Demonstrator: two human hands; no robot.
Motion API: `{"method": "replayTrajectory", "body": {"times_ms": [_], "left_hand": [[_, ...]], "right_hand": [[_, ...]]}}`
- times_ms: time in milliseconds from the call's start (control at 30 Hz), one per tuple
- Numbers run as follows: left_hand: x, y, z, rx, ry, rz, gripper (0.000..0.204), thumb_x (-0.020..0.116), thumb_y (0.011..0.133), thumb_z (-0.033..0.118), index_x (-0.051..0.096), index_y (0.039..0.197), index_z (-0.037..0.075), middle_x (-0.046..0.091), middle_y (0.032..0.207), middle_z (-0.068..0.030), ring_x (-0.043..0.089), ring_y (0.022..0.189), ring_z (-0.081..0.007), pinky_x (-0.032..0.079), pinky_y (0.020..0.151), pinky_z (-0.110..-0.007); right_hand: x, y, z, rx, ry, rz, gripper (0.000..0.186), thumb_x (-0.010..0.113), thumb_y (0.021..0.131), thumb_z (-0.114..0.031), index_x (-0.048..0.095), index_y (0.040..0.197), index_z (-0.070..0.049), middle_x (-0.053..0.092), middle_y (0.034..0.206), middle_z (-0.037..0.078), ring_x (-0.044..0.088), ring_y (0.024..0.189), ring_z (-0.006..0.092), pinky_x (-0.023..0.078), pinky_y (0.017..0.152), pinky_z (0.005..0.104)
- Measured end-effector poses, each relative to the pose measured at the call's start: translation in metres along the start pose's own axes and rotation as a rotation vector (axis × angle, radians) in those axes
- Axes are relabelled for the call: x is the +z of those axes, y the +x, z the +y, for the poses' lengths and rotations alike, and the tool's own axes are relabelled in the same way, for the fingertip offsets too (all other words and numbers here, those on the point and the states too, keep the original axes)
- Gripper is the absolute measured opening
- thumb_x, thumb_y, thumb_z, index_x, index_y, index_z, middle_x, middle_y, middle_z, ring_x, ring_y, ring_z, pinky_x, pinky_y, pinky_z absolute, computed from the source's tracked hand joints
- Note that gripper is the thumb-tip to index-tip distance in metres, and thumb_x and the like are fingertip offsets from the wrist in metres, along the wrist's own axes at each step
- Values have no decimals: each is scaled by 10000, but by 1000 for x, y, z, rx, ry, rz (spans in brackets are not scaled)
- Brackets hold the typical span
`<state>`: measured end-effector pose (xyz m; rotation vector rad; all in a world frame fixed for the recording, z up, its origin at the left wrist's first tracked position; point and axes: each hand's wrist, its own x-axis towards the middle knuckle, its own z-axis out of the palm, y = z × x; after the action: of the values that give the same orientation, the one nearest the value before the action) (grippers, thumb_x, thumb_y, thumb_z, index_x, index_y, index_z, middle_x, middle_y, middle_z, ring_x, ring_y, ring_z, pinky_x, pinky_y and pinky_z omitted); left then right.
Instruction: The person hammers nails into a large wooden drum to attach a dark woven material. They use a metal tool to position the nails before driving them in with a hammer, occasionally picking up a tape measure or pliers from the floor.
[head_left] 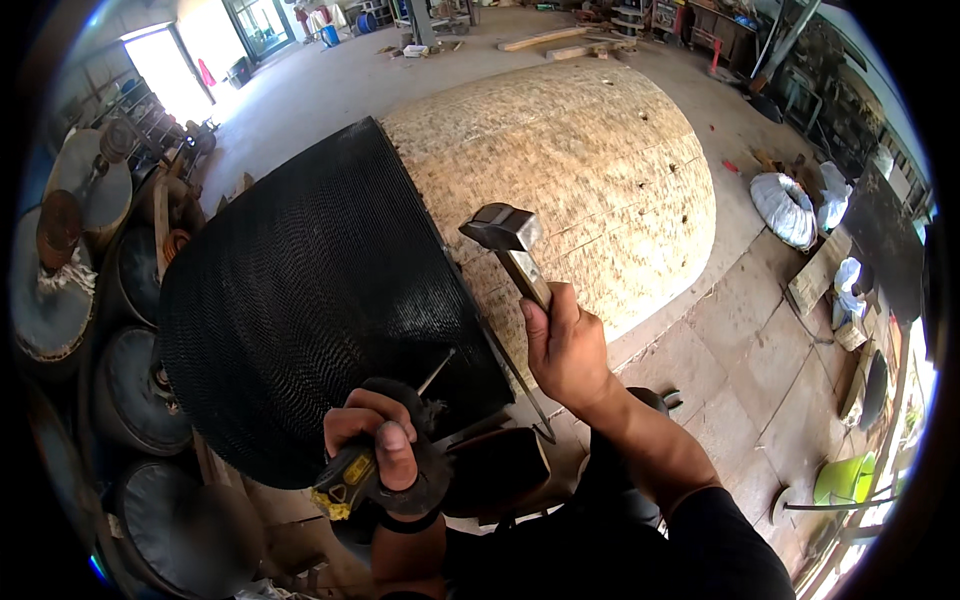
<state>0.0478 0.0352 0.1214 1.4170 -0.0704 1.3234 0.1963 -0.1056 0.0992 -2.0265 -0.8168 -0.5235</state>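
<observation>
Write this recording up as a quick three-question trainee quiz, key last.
1. Which hand holds the metal-headed, wooden-handled hammer?
2. True or false: the black ribbed covering hides all of the large tan, mottled drum.
3. The left hand grips: A) a lime-green bucket; B) a yellow-and-black-handled tool; C) a white wrapped coil.

Key: 1. The right hand. 2. False; the drum's right part is bare. 3. B.
</observation>
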Motion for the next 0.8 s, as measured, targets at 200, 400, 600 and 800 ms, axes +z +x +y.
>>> {"method": "replayTrajectory", "body": {"times_ms": [200, 400, 600, 800], "left_hand": [[3, -1, -2, 38, -11, 5, 352, 757, 909, 269, 467, 886, 71, 563, 655, -94, 455, 492, -82, 413, 459, -216], [7, -2, 4, 6, 8, 15, 347, 756, 907, 274, 473, 886, 75, 547, 637, -81, 449, 490, -79, 424, 461, -221], [4, 10, 8, 20, 54, -38, 351, 704, 929, 346, 435, 846, 136, 391, 656, -12, 378, 578, -90, 362, 552, -231], [15, 11, 12, -14, 69, -20, 362, 703, 922, 351, 430, 827, 131, 388, 664, -17, 367, 604, -92, 379, 605, -241]], "right_hand": [[0, -2, 12, -24, -81, -78, 237, 664, 997, -181, 489, 985, -23, 615, 624, 215, 636, 534, 425, 501, 464, 488], [2, 3, 9, 59, -148, -144, 214, 642, 1010, -178, 497, 955, -30, 623, 622, 210, 624, 514, 436, 503, 462, 474], [4, -28, 14, 190, 142, -17, 373, 774, 929, -283, 516, 959, -15, 639, 685, 218, 668, 588, 413, 530, 506, 465], [27, -60, 8, 276, 180, -15, 491, 878, 804, -261, 537, 1036, 6, 668, 778, 243, 698, 693, 437, 569, 589, 473]]}}
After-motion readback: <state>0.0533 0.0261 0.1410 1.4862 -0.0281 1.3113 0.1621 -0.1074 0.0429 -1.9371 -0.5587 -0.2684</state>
